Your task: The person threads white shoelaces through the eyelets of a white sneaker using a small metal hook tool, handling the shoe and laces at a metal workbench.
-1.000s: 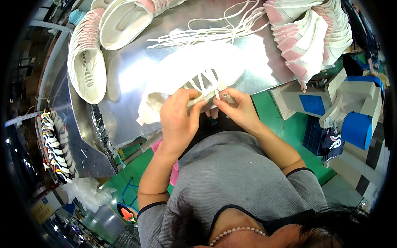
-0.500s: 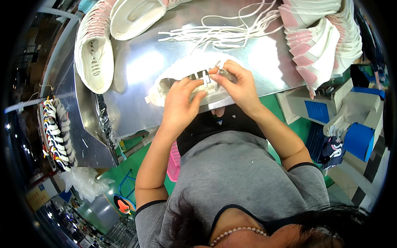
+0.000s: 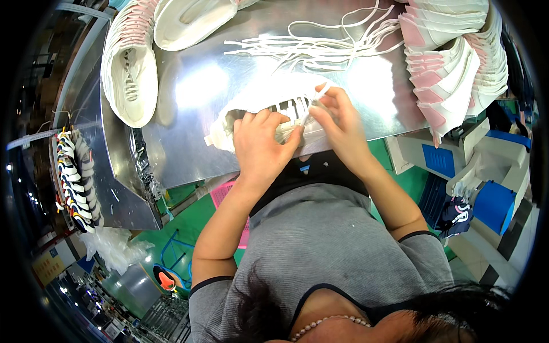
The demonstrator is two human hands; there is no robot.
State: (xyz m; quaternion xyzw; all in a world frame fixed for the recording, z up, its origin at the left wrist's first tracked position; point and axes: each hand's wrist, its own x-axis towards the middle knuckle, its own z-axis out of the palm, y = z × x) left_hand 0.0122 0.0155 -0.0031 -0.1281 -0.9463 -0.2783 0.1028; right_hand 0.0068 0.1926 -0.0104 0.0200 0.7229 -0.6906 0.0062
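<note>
One white shoe upper (image 3: 274, 94) is held on the worktop (image 3: 189, 148), just ahead of the left hand (image 3: 263, 143), its near edge gripped between parted thumb and fingers. At its lacing, a white lace (image 3: 323, 91) is pinched by the curled fingers of the right hand (image 3: 346, 126). Loose laces (image 3: 320, 48) are spread beyond both hands; stacked uppers (image 3: 449, 80) are placed right of the right hand.

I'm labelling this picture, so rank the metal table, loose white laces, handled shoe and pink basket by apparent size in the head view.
Metal table
Loose white laces, by spread
Handled shoe, partly covered
Pink basket, partly hidden
</note>
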